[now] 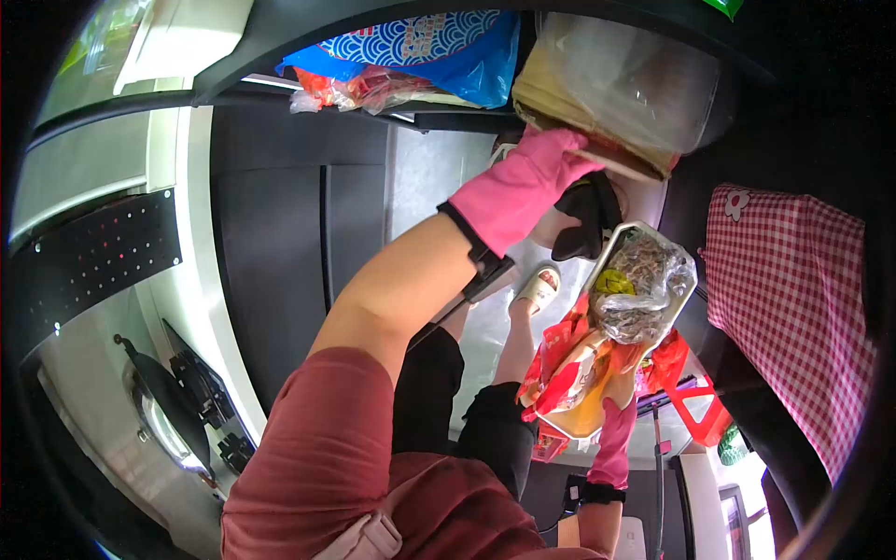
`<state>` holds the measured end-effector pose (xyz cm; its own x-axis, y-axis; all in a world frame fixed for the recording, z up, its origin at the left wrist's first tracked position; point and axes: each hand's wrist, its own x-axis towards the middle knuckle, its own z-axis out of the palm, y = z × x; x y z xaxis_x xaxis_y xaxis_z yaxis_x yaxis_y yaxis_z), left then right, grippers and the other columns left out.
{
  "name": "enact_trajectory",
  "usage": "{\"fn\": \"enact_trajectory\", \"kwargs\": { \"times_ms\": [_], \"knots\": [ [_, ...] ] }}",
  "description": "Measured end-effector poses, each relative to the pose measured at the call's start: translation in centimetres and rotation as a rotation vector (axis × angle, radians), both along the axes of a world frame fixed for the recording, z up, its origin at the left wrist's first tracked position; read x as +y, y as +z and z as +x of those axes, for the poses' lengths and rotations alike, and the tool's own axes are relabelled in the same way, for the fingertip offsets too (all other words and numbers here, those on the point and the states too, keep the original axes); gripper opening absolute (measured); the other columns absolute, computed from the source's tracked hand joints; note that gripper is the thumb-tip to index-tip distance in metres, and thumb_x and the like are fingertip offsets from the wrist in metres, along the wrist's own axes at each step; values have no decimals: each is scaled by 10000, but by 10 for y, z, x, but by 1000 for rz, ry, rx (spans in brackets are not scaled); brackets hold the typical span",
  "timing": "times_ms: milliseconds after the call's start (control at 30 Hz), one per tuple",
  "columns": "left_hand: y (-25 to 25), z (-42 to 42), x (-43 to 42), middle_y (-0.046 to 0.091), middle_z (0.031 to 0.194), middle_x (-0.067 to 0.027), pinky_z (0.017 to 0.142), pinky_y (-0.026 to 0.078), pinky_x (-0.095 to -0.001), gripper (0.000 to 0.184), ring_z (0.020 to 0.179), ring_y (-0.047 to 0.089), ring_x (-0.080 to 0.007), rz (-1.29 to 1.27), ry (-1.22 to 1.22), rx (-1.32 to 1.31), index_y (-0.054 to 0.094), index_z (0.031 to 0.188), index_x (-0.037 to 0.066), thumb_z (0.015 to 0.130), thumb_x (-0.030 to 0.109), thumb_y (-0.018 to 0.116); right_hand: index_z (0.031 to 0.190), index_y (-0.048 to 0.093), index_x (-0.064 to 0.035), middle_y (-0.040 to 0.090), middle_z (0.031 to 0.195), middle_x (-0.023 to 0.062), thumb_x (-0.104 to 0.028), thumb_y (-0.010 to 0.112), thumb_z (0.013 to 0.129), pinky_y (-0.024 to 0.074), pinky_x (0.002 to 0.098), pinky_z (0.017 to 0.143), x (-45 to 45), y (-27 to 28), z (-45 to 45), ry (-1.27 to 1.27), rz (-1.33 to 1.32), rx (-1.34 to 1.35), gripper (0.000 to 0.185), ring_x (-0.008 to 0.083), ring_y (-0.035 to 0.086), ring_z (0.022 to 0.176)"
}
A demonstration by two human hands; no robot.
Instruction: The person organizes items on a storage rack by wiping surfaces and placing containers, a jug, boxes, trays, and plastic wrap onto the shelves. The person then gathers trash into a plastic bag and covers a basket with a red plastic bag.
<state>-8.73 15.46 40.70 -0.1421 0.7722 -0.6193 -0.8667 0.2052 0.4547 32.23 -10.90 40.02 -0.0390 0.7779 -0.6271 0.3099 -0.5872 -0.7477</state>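
Observation:
My left hand (558, 161), in a pink rubber glove, reaches up to a shelf. Its fingers grip the near lower edge of a cardboard box (541, 93) that has a clear plastic container (644, 79) on it. Lower down, my right hand (616, 420), also pink-gloved, supports the near end of a white basket (688, 289); the basket and bags partly hide its fingers. In the basket lies a clear plastic bag (644, 308) of dried brownish food beside a small yellow-green packet (613, 282). Red and orange packages (569, 369) fill its near end.
A blue patterned bag (420, 56) sits on the black shelf, left of the box. A red checked cloth cover (784, 261) is at the right. A lidded wok (163, 411) stands on a stove at the left. A red stool-like object (705, 415) is behind the basket.

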Motion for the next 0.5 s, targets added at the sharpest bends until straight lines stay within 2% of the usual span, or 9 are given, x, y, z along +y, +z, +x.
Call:
{"fn": "enact_trajectory", "kwargs": {
  "times_ms": [100, 167, 200, 333, 400, 500],
  "knots": [
    [-1, 0, -38, 602, 1150, -165, 901, 576, -511, 329, 1065, 622, -368, 29, -18, -5, 500, 1211, -27, 884, -27, 528, 1313, 494, 22, 629, 1127, 105, -165, 624, 857, 487, 339, 873, -6, -3, 11, 49, 2, -34, 510, 199, 598, 982],
    [4, -2, -66, 605, 1168, -164, 906, 571, -515, 365, 1084, 623, -348, 46, -66, -16, 498, 1246, -1, 884, -31, 525, 1303, 501, 19, 630, 1111, 102, -167, 623, 858, 494, 337, 839, -12, -9, 18, -14, 67, 45, 498, 191, 598, 950],
    [33, -1, -79, 608, 1187, -161, 929, 558, -501, 397, 1117, 618, -323, -27, -68, 23, 497, 1275, 27, 883, -34, 526, 1303, 501, 19, 630, 1111, 102, -167, 623, 858, 494, 337, 839, -10, -2, 16, -12, 68, 45, 498, 191, 598, 950],
    [8, -25, -137, 606, 1216, -161, 947, 547, -484, 447, 1140, 612, -310, -111, -79, 88, 479, 1318, 38, 880, -32, 533, 1313, 498, 13, 629, 1103, 95, -160, 616, 866, 494, 318, 826, -5, 18, 22, 42, 5, 4, 494, 180, 601, 948],
    [10, -39, -167, 599, 1247, -138, 930, 548, -472, 492, 1137, 614, -296, -67, -109, 78, 464, 1357, 56, 879, -31, 539, 1322, 494, 11, 629, 1102, 91, -160, 614, 867, 493, 312, 827, -4, 22, 24, 84, -5, -51, 500, 177, 603, 952],
    [-24, -72, -230, 633, 1191, -127, 783, 582, -454, 508, 995, 666, -294, -147, -88, 56, 478, 1344, 68, 860, -42, 582, 1300, 504, 16, 629, 1104, 94, -165, 614, 869, 488, 310, 835, 3, 26, 21, 97, 24, -55, 480, 174, 600, 965]
  ]
}}
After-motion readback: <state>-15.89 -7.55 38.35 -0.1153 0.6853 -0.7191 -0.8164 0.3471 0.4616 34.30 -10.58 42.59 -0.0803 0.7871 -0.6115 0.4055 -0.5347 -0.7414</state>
